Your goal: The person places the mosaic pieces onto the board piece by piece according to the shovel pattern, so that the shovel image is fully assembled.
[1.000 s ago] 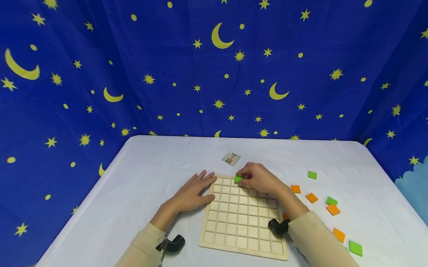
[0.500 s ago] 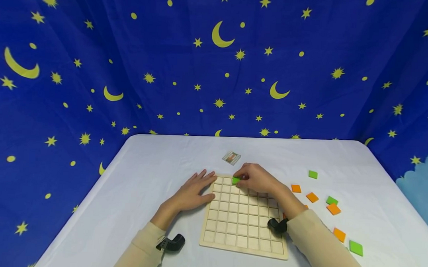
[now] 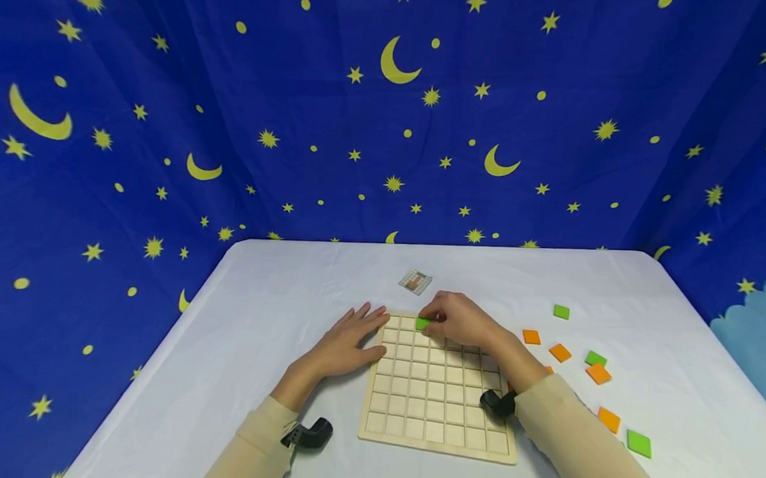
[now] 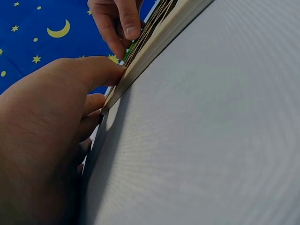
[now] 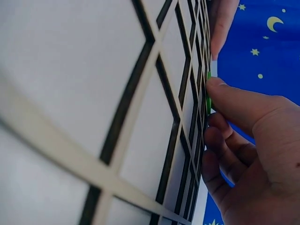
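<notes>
On the white tabletop (image 3: 278, 284): 1 gridded board (image 3: 425, 411) | 1 green tile (image 3: 422, 324), far row, 3rd cell from left, pinched by my right grip (image 3: 456, 319) | my left grip (image 3: 345, 344), straight-fingered, touching the board's left edge

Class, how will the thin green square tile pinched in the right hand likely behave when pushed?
The green square tile is probably stiff: its visible edges look straight. Thin and flat, it seems unlikely to roll or tip. The pale wooden board, visibly ridged, would likely catch its edges.
</notes>
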`<state>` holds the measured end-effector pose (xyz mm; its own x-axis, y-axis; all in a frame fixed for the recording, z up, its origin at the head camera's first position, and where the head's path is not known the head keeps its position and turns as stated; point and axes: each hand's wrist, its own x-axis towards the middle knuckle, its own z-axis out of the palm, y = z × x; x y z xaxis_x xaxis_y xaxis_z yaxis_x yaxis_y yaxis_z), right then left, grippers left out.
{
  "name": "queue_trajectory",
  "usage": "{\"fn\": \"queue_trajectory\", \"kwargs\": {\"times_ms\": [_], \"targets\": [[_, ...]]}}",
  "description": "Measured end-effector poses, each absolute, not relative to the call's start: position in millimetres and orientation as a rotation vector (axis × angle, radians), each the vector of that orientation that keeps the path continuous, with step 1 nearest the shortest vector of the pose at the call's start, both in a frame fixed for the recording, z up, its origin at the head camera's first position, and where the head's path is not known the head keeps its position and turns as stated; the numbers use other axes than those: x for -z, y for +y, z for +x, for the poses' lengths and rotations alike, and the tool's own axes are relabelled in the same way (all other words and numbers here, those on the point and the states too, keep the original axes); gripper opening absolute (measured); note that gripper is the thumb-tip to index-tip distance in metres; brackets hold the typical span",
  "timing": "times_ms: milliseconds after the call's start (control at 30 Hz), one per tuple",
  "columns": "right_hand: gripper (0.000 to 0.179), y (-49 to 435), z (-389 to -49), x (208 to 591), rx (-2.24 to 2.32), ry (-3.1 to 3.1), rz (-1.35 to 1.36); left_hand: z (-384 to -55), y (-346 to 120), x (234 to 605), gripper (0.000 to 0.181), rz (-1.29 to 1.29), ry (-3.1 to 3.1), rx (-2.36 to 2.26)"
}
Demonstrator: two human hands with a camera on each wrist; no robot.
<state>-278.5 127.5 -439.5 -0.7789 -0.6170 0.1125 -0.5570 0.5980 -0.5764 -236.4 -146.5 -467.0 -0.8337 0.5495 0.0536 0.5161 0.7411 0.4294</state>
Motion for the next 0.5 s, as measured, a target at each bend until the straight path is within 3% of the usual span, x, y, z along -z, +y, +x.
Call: {"fn": "queue_trajectory", "kwargs": {"times_ms": [500], "targets": [[0.029, 141, -276, 431, 0.998, 2.677, -0.911, -236, -148, 469, 0.068, 0.896, 2.874, -0.681]]}}
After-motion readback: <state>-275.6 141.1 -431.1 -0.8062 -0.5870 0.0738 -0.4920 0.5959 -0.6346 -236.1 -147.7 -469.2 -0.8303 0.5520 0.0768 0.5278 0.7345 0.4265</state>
